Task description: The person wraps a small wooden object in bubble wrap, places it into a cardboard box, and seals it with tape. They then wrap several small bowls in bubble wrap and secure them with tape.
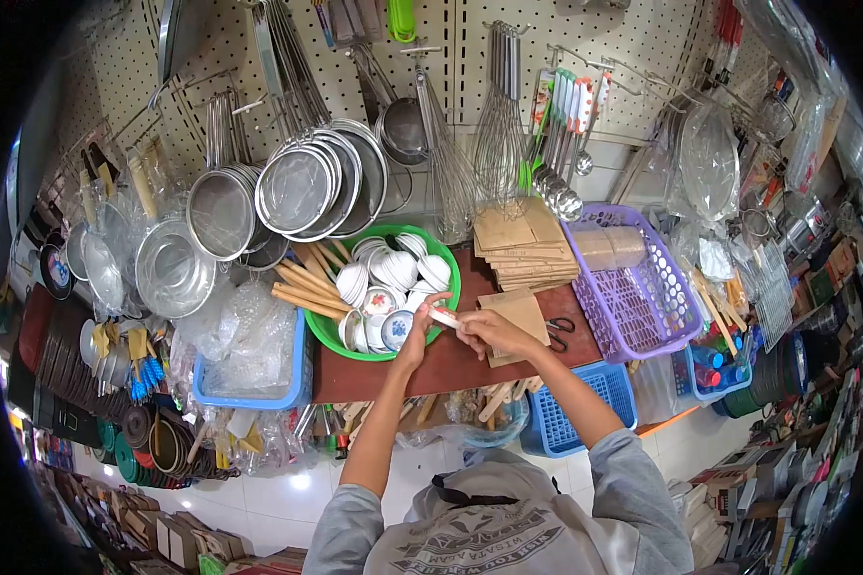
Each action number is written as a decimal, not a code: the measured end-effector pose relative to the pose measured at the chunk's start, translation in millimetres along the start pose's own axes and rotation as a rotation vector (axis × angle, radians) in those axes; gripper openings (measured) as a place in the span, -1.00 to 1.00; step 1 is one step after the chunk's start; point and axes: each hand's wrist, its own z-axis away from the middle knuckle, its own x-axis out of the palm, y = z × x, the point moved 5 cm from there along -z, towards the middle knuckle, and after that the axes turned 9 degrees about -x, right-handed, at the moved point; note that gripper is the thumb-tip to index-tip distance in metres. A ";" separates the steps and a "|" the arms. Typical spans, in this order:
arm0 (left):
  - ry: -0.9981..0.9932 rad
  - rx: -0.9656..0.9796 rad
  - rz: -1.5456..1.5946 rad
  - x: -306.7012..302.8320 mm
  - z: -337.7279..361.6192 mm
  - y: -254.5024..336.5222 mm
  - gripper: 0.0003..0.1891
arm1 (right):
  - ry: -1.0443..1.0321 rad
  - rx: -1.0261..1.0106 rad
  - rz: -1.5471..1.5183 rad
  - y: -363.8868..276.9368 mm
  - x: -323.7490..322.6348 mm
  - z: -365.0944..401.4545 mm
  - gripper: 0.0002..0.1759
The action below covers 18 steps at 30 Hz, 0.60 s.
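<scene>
Both of my hands meet over the right rim of a green basin (454, 287) heaped with small white bowls (389, 269), some with red or blue patterns. My left hand (420, 331) has its fingers closed round one end of a small white piece (443, 315) with a reddish mark. The fingers of my right hand (484, 331) pinch its other end. What the piece is cannot be made out for certain. Just right of my hands, a flat brown paper piece (514, 321) lies on the reddish-brown table (355, 378), beside black-handled scissors (560, 332).
Brown cardboard pieces (523, 241) are stacked behind. A purple basket (633, 297) and a blue basket (577, 410) are at the right; another blue basket (300, 369) holds plastic bags at the left. Strainers (297, 190) and whisks (497, 158) hang low over the table.
</scene>
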 end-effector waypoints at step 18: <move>0.193 0.165 -0.033 -12.8 -2.0 -12.0 -0.39 | -0.035 -0.128 0.108 24.3 -10.4 -32.5 -0.74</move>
